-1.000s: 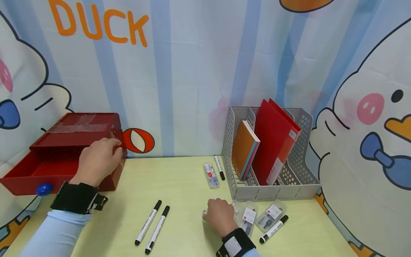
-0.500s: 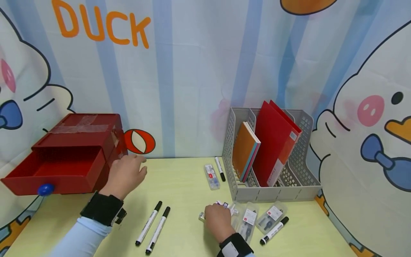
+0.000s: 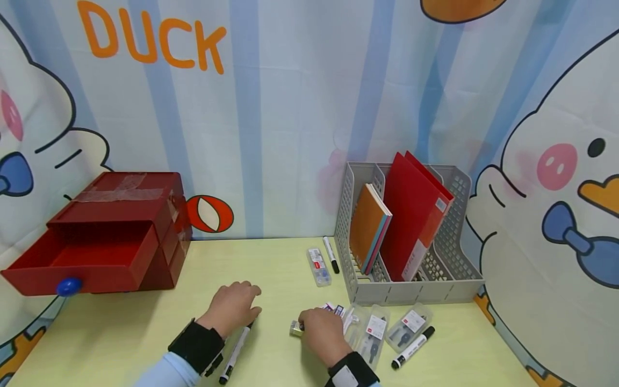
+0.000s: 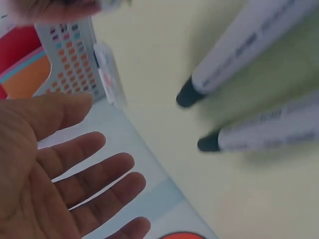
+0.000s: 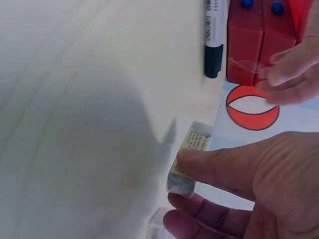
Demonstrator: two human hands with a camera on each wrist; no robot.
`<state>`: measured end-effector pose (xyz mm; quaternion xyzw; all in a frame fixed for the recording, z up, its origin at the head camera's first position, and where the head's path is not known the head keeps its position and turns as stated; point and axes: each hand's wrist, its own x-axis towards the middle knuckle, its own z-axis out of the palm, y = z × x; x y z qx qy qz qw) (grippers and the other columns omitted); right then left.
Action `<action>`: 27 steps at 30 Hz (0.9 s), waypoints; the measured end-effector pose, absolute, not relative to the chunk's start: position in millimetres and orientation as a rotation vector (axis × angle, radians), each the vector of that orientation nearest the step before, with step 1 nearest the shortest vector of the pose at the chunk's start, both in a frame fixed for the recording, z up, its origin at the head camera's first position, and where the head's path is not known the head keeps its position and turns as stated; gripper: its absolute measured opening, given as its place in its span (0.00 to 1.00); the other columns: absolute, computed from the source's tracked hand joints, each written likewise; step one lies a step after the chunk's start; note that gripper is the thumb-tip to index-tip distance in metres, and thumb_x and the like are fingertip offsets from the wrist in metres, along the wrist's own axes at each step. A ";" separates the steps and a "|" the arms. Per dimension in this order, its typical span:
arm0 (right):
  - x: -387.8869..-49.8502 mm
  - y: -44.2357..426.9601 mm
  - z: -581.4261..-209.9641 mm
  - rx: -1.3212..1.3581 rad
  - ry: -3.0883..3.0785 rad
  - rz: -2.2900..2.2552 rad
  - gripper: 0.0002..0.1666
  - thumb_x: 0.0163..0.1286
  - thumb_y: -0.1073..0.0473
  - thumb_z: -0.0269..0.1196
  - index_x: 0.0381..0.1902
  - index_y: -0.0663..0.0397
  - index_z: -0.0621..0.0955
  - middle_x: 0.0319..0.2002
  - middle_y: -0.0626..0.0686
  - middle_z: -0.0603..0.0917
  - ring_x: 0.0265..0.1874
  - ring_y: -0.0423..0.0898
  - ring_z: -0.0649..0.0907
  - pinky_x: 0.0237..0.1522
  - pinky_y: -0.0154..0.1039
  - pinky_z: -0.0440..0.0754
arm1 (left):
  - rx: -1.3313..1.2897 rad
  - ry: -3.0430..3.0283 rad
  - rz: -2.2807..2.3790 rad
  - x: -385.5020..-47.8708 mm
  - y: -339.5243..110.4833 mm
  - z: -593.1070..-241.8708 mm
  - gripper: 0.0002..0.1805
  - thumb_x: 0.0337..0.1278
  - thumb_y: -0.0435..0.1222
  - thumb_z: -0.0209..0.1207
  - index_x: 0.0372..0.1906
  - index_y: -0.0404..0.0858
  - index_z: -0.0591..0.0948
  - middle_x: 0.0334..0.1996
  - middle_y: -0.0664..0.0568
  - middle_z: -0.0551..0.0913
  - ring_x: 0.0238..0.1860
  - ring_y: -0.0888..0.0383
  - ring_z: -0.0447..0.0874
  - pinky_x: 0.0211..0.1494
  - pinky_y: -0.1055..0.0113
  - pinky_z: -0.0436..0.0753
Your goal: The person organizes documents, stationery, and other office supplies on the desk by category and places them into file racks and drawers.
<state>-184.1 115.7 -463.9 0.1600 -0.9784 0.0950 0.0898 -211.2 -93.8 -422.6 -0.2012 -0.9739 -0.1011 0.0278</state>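
My left hand (image 3: 231,309) hovers over two white markers with black caps, its fingers spread and holding nothing. One marker (image 3: 236,352) shows beside the wrist in the head view; the other is covered there. Both the upper marker (image 4: 244,45) and the lower marker (image 4: 274,127) appear in the left wrist view, apart from the fingers. My right hand (image 3: 323,333) pinches a small clear-wrapped block (image 5: 194,144) with a cream printed label, between thumb and fingers. Its kind is not clear. Close to that hand lie clear plastic cases, one being a case (image 3: 374,336) with a white label.
At left stands a red drawer unit (image 3: 121,199) with its upper drawer (image 3: 96,273) pulled out. A grey file rack (image 3: 416,290) at right bears a red binder (image 3: 411,215) and notebooks (image 3: 366,228). Another marker (image 3: 412,348) and a small case (image 3: 319,267) lie near the rack.
My left hand has left the side of the drawer unit and moved right and toward me, over the markers. My right hand has shifted slightly left with the small block.
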 end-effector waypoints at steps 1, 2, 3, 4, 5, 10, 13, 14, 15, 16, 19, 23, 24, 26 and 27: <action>-183.8 114.4 -462.4 0.485 -2.905 0.292 0.10 0.47 0.69 0.67 0.21 0.46 0.84 0.20 0.46 0.80 0.20 0.44 0.79 0.18 0.42 0.71 | -0.646 -3.019 -0.328 -210.6 -90.4 -426.1 0.17 0.52 0.37 0.71 0.46 0.35 0.84 0.37 0.46 0.83 0.40 0.45 0.82 0.42 0.48 0.80; -183.3 113.0 -460.4 0.495 -2.900 0.298 0.09 0.47 0.68 0.68 0.20 0.46 0.83 0.19 0.46 0.80 0.20 0.44 0.78 0.18 0.42 0.70 | -0.680 -3.032 -0.346 -209.6 -87.6 -429.5 0.18 0.52 0.37 0.71 0.47 0.35 0.84 0.37 0.46 0.83 0.41 0.45 0.83 0.42 0.48 0.80; -183.2 111.6 -458.9 0.505 -2.895 0.296 0.09 0.47 0.68 0.69 0.19 0.46 0.82 0.19 0.46 0.79 0.19 0.43 0.78 0.18 0.41 0.70 | -0.724 -3.039 -0.364 -208.4 -85.1 -432.2 0.18 0.51 0.37 0.72 0.47 0.35 0.84 0.38 0.46 0.83 0.42 0.45 0.83 0.43 0.48 0.80; -183.2 110.1 -457.6 0.509 -2.896 0.297 0.09 0.47 0.67 0.69 0.18 0.46 0.81 0.18 0.45 0.78 0.19 0.43 0.78 0.17 0.41 0.69 | -0.776 -3.045 -0.378 -208.0 -82.9 -435.2 0.18 0.51 0.37 0.72 0.47 0.35 0.84 0.39 0.46 0.84 0.42 0.46 0.83 0.44 0.49 0.81; -183.1 108.8 -456.0 0.512 -2.899 0.296 0.09 0.47 0.65 0.70 0.18 0.46 0.81 0.18 0.45 0.78 0.18 0.43 0.77 0.17 0.41 0.69 | -0.822 -3.050 -0.393 -207.3 -80.7 -437.6 0.19 0.50 0.37 0.72 0.47 0.35 0.84 0.40 0.46 0.84 0.43 0.46 0.83 0.45 0.50 0.81; -182.2 103.0 -450.1 0.549 -2.893 0.322 0.10 0.47 0.63 0.72 0.17 0.46 0.80 0.17 0.43 0.77 0.17 0.41 0.75 0.16 0.39 0.67 | -1.001 -3.025 -0.414 -205.0 -74.2 -443.5 0.20 0.46 0.36 0.73 0.47 0.34 0.84 0.41 0.46 0.85 0.44 0.49 0.84 0.45 0.54 0.82; -181.8 100.8 -448.7 0.578 -2.863 0.332 0.10 0.46 0.63 0.72 0.17 0.45 0.81 0.17 0.42 0.77 0.16 0.40 0.75 0.15 0.38 0.66 | -1.039 -2.986 -0.430 -203.2 -72.5 -442.4 0.18 0.47 0.36 0.73 0.44 0.34 0.84 0.37 0.48 0.85 0.40 0.51 0.84 0.41 0.56 0.82; -181.6 100.3 -448.7 0.580 -2.858 0.334 0.10 0.46 0.63 0.72 0.17 0.44 0.81 0.17 0.42 0.77 0.16 0.39 0.75 0.15 0.38 0.66 | -1.047 -2.972 -0.433 -202.9 -72.4 -442.6 0.18 0.47 0.36 0.73 0.44 0.34 0.85 0.37 0.48 0.85 0.39 0.51 0.84 0.40 0.57 0.82; -181.4 99.9 -448.5 0.584 -2.848 0.336 0.09 0.46 0.63 0.72 0.18 0.44 0.82 0.17 0.42 0.77 0.17 0.39 0.75 0.15 0.37 0.65 | -1.056 -2.958 -0.437 -202.6 -72.4 -442.7 0.17 0.48 0.36 0.72 0.44 0.34 0.85 0.37 0.48 0.85 0.38 0.51 0.84 0.39 0.57 0.82; -181.0 99.5 -448.3 0.586 -2.845 0.340 0.09 0.46 0.63 0.72 0.18 0.44 0.82 0.18 0.42 0.78 0.17 0.39 0.75 0.16 0.37 0.66 | -1.066 -2.945 -0.440 -202.6 -72.4 -443.1 0.16 0.49 0.36 0.71 0.44 0.34 0.85 0.37 0.48 0.85 0.38 0.52 0.84 0.39 0.58 0.82; -179.9 98.6 -447.7 0.590 -2.843 0.356 0.09 0.46 0.63 0.73 0.19 0.43 0.83 0.19 0.41 0.78 0.18 0.39 0.76 0.16 0.36 0.66 | -1.097 -2.907 -0.472 -204.4 -71.1 -444.1 0.13 0.52 0.36 0.70 0.43 0.35 0.85 0.37 0.49 0.86 0.37 0.54 0.83 0.37 0.60 0.81; -178.8 97.9 -446.2 0.586 -2.846 0.361 0.11 0.46 0.62 0.73 0.18 0.43 0.81 0.18 0.41 0.77 0.19 0.40 0.77 0.16 0.36 0.67 | -1.129 -2.883 -0.544 -207.9 -68.2 -443.1 0.07 0.55 0.33 0.68 0.40 0.38 0.87 0.33 0.53 0.86 0.32 0.60 0.81 0.33 0.64 0.78; -179.0 97.9 -445.9 0.586 -2.847 0.361 0.11 0.47 0.62 0.73 0.17 0.43 0.80 0.18 0.41 0.77 0.19 0.40 0.77 0.16 0.37 0.68 | -1.131 -2.884 -0.556 -208.2 -67.7 -442.6 0.06 0.55 0.33 0.68 0.38 0.39 0.87 0.32 0.55 0.85 0.31 0.61 0.79 0.32 0.65 0.77; -179.0 98.2 -444.7 0.580 -2.852 0.367 0.10 0.47 0.61 0.73 0.18 0.42 0.81 0.18 0.41 0.77 0.19 0.40 0.78 0.16 0.36 0.68 | -1.135 -2.883 -0.565 -208.4 -67.2 -441.4 0.03 0.55 0.32 0.68 0.35 0.39 0.87 0.29 0.56 0.85 0.28 0.63 0.77 0.31 0.66 0.76; -178.8 98.3 -444.0 0.578 -2.856 0.378 0.10 0.48 0.61 0.73 0.18 0.42 0.82 0.18 0.40 0.77 0.19 0.39 0.77 0.16 0.36 0.68 | -1.138 -2.883 -0.566 -208.4 -67.3 -440.8 0.02 0.55 0.32 0.69 0.34 0.40 0.87 0.28 0.57 0.84 0.27 0.64 0.76 0.30 0.67 0.76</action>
